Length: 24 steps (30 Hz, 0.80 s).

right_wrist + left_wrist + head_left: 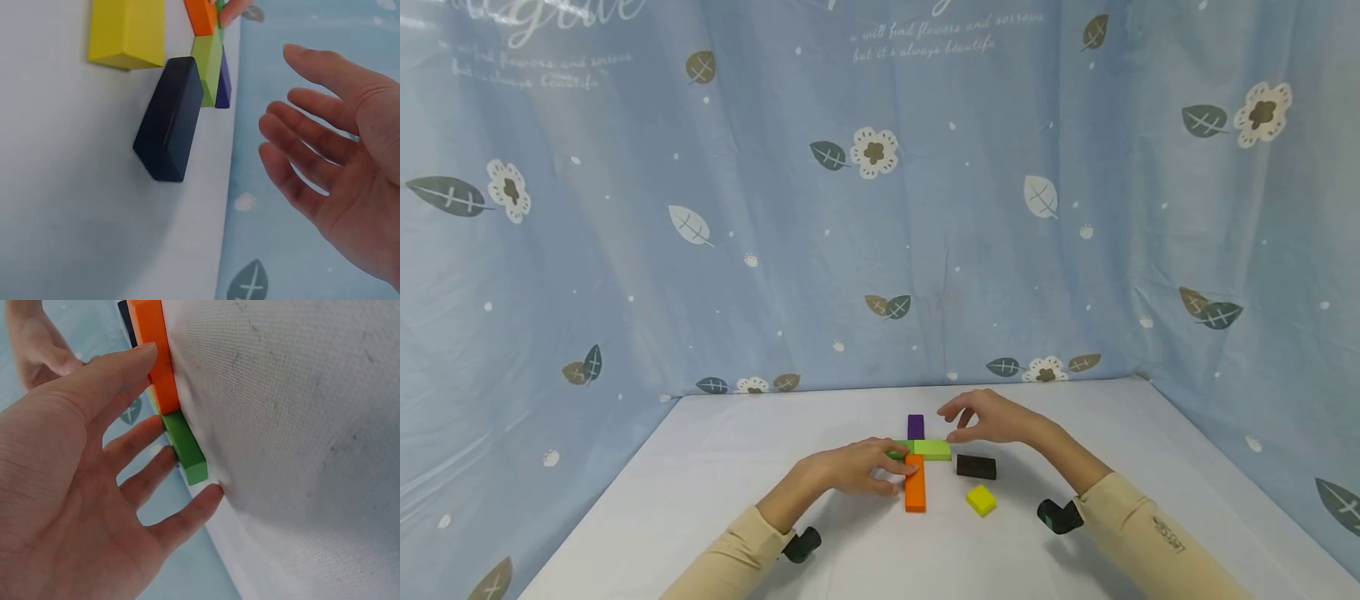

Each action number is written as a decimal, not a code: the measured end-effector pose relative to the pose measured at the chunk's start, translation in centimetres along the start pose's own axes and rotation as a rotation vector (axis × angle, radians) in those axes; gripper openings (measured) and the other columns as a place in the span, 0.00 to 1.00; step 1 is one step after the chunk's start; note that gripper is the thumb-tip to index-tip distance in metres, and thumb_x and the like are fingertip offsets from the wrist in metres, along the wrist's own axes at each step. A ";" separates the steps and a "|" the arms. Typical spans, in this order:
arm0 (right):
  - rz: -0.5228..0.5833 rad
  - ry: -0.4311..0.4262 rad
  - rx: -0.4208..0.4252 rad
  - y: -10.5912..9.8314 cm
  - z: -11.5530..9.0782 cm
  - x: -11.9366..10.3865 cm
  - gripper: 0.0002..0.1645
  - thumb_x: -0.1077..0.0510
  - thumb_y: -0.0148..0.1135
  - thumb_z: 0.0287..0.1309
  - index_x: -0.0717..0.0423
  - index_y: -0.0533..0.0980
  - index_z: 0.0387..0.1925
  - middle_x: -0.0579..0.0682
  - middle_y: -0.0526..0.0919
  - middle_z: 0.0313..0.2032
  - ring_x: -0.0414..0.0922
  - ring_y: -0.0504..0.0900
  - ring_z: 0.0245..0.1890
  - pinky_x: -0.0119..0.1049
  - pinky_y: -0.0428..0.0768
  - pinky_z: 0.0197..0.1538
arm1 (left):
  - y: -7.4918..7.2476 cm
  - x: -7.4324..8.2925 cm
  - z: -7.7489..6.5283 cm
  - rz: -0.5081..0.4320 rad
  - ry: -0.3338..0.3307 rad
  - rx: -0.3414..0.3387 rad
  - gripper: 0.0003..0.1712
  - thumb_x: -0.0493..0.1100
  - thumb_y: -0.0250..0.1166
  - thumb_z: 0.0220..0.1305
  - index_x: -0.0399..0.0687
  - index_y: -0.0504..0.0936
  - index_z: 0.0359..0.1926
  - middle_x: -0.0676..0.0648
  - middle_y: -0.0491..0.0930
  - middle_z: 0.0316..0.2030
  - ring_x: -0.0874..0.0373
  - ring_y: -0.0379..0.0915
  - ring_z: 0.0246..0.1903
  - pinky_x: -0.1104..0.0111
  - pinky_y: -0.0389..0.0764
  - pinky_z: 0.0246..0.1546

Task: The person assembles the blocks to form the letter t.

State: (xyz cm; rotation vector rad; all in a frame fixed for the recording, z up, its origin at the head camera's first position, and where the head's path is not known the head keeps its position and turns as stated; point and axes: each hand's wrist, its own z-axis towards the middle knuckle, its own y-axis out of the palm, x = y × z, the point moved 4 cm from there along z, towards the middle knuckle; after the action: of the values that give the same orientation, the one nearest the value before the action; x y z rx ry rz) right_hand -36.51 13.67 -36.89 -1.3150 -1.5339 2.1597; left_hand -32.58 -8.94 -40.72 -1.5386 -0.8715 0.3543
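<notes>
My left hand [859, 467] rests over the blocks with fingers spread. In the left wrist view its thumb lies against the orange block [164, 369], and two fingertips touch the darker green block [186, 450]. The orange block runs toward me from the row formed by the green block and a lime green block [933, 451]. Behind that row a purple block [916, 427] points away. Up in the air, to the right of the purple block, hangs my right hand [990, 417], holding nothing, its fingers loosely bent. Below it lies a black block [976, 467].
A yellow block [981, 501] sits turned at an angle in front of the black one. The white cloth table [700, 492] meets a blue patterned curtain [775, 275] at the back and sides. Both wrists carry dark camera mounts [1060, 517].
</notes>
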 end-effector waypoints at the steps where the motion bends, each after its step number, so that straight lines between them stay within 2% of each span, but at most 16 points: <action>1: -0.001 -0.005 -0.004 -0.1 -0.4 -0.2 0.26 0.52 0.69 0.58 0.56 0.78 0.57 0.59 0.84 0.49 0.44 0.84 0.41 0.30 0.84 0.43 | 0.0 0.0 0.0 -0.001 0.001 0.002 0.26 0.54 0.62 0.68 0.70 0.72 0.66 0.54 0.64 0.72 0.52 0.59 0.71 0.50 0.65 0.70; 4: -0.014 -0.011 -0.024 -0.3 -1.3 -0.4 0.25 0.52 0.69 0.58 0.55 0.79 0.56 0.58 0.85 0.47 0.43 0.84 0.40 0.27 0.82 0.42 | -0.1 0.0 0.0 -0.003 0.004 0.005 0.26 0.54 0.62 0.68 0.69 0.73 0.66 0.54 0.64 0.72 0.52 0.59 0.71 0.51 0.64 0.70; 11: -0.024 0.037 -0.072 0.3 -3.1 -0.5 0.26 0.51 0.70 0.56 0.55 0.79 0.55 0.51 0.86 0.44 0.40 0.83 0.39 0.26 0.81 0.39 | 0.0 0.1 0.0 -0.007 -0.005 0.005 0.26 0.55 0.62 0.67 0.70 0.72 0.66 0.54 0.63 0.72 0.53 0.58 0.71 0.52 0.64 0.71; 17: -0.037 0.047 -0.065 0.6 -4.4 -0.5 0.25 0.50 0.70 0.56 0.58 0.80 0.53 0.46 0.86 0.40 0.38 0.81 0.36 0.25 0.81 0.37 | 0.1 0.1 -0.1 0.008 0.000 0.006 0.26 0.55 0.62 0.67 0.70 0.73 0.66 0.54 0.64 0.72 0.52 0.58 0.71 0.52 0.64 0.71; 24: -0.054 0.051 -0.054 1.3 -5.7 -0.4 0.22 0.50 0.72 0.53 0.56 0.82 0.48 0.37 0.83 0.30 0.36 0.79 0.31 0.26 0.78 0.35 | 0.1 0.1 0.0 0.005 0.011 0.006 0.27 0.54 0.62 0.68 0.69 0.72 0.67 0.53 0.63 0.72 0.52 0.57 0.72 0.52 0.63 0.71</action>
State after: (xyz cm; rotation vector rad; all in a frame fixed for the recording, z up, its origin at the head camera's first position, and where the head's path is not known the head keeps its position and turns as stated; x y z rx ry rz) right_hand -31.63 16.62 -38.15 -1.3191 -1.5989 2.0505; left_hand -32.47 -8.91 -40.79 -1.5363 -0.8573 0.3517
